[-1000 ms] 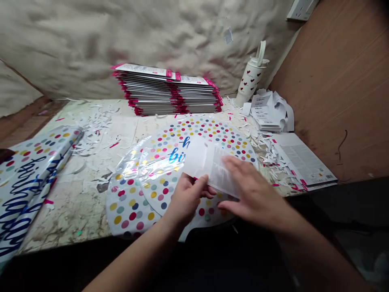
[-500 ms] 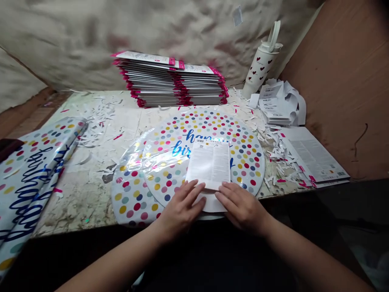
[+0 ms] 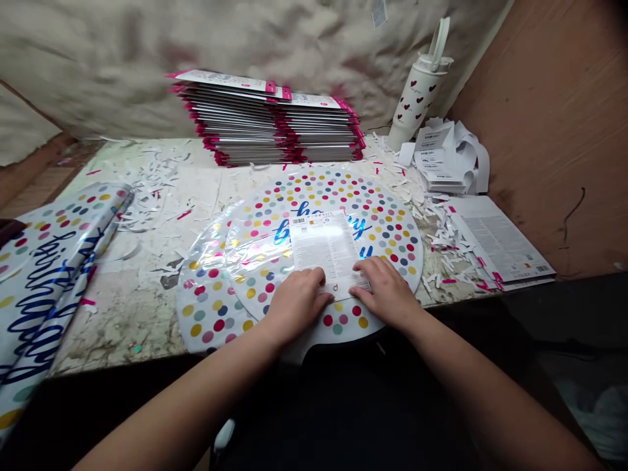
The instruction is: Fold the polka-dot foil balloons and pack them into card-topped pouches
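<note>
Since half a second earlier, the flat white rectangular packet with small grey print (image 3: 326,248) had been shifted slightly leftward across the blue lettering, and both hands had been brought onto its near corners. It was laid flat, print up, on the round white plastic-looking sheet with multicoloured dots (image 3: 387,216), and a second dotted round sheet (image 3: 209,311) was partly covered by that one. The near left corner was touched by the left hand (image 3: 298,297), the near right by the right hand (image 3: 386,291). On each, the fingers were bent and kept close together, with the thumb set apart; whether the packet was pinched could not be told. Behind, pink-edged white card packets (image 3: 275,124) were stacked against the wall covering.
</note>
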Demonstrator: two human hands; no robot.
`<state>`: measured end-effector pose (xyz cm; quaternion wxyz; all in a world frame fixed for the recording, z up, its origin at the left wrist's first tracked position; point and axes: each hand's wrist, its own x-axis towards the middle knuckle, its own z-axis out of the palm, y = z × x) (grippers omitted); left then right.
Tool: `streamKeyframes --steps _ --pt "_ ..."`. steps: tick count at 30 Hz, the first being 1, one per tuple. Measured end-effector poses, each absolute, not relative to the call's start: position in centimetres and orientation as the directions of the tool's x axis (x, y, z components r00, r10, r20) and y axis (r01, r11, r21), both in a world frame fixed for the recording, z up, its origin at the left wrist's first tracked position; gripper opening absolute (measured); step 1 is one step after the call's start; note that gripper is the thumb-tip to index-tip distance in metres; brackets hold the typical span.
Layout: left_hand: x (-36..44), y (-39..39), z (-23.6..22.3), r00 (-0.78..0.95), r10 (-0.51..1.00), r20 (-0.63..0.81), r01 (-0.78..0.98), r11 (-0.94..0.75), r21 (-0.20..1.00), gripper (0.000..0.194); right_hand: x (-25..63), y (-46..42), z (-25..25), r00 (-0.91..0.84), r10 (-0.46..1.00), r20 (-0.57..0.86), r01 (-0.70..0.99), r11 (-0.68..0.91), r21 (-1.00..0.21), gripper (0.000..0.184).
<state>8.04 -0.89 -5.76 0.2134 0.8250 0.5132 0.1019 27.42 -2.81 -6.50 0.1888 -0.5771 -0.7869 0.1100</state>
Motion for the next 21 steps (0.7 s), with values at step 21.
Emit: streamKeyframes --steps 21 --pt "8.2 -2.8 -4.1 0.31 0.739 -0.598 -0.325 0.673 0.664 0.015 26.0 -6.6 -4.1 -0.598 0.571 0.562 0.691 0.723 0.001 0.035"
